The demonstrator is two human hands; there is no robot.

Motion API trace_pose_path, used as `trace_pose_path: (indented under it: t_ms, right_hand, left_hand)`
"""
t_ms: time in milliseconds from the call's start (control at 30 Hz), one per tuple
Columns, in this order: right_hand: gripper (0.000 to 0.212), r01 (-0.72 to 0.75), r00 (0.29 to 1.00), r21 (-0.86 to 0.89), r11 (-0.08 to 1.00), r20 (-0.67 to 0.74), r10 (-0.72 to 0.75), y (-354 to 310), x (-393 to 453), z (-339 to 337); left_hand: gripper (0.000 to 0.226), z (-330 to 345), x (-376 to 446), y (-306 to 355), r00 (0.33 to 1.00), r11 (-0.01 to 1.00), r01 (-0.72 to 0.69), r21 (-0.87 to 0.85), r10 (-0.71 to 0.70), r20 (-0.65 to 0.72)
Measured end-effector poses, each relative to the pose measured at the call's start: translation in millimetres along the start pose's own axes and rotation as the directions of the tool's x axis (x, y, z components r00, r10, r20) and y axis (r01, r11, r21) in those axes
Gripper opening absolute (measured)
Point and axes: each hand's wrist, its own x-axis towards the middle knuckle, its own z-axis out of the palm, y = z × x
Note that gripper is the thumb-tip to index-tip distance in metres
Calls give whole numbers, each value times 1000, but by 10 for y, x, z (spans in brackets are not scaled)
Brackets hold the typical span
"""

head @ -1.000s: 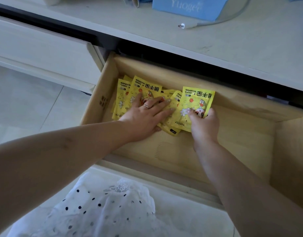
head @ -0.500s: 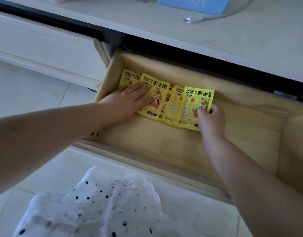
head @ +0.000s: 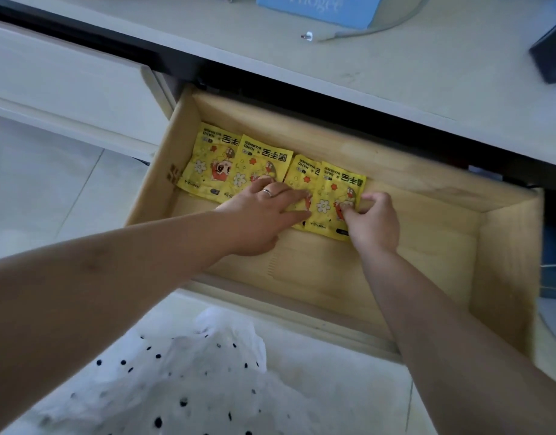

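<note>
Several yellow hand-warmer packets (head: 213, 164) lie in a row along the back left of an open wooden drawer (head: 505, 265). My left hand (head: 264, 215), with a ring on one finger, rests flat with straight fingers on the middle packets. My right hand (head: 372, 219) has curled fingers and pinches the right edge of the rightmost packet (head: 333, 196), which overlaps its neighbour. Both forearms reach in from the front.
The drawer's right half is bare wood. Above it runs a pale desktop (head: 395, 73) with a blue box (head: 320, 9), a cable end (head: 308, 36) and a dark object (head: 552, 58). A shut drawer front (head: 66, 80) is at left. Polka-dot white fabric (head: 182, 381) lies below.
The packets have been spread out from a heap into a row. My left hand slid from the leftmost packets to the middle ones; my right hand stays on the rightmost packet.
</note>
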Motion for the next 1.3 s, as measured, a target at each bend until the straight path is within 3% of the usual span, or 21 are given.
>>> trace_pose_path:
  t_ms: [133, 200, 267, 333, 500, 567, 767, 933, 1100, 1300]
  right_hand:
    - [37, -14, 999, 115, 993, -47, 20, -81, -75, -105]
    - [32, 47, 997, 203, 978, -73, -33, -165, -167, -204]
    - [30, 125, 992, 226, 966, -43, -118, -282, -319, -333]
    - [28, 172, 983, 241, 955, 17, -181, -463, -543, -516]
    - [22, 195, 958, 257, 947, 159, -240, -1023, -1326, -1158]
    - [23, 209, 945, 240, 948, 202, -259, -1268, -1679, -1459]
    - [20, 244, 894, 213, 946, 329, -304, -2032, -2767, -2384]
    - [20, 360, 762, 181, 915, 510, -400, -2513, -3755, -3012]
    - [24, 522, 540, 177, 835, 689, -484, -2880, -4795, -3250]
    - [22, 662, 204, 247, 707, 849, -487, -3058, -6286, -3065]
  left_hand:
    - [63, -198, -1, 109, 994, 966, 111, -232, -105, 39]
    - [53, -357, -52, 123, 977, 838, 191, -511, -213, 17]
    - [44, -546, -181, 125, 941, 556, 247, -794, -333, 60]
    - [39, -759, -423, 143, 890, 220, 255, -942, -433, 140]
    - [23, -1396, -1393, 208, 712, -303, 177, -936, -617, 334]
    - [25, -1717, -1858, 260, 647, -423, 128, -897, -651, 398]
    - [17, -2688, -3269, 531, 538, -519, 53, -853, -705, 462]
    - [20, -3209, -4467, 976, 419, -565, -16, -825, -753, 507]
    - [21, -3379, -5652, 1602, 232, -621, -185, -761, -781, 580]
    - [26, -3229, -6991, 2460, -50, -622, -415, -663, -713, 700]
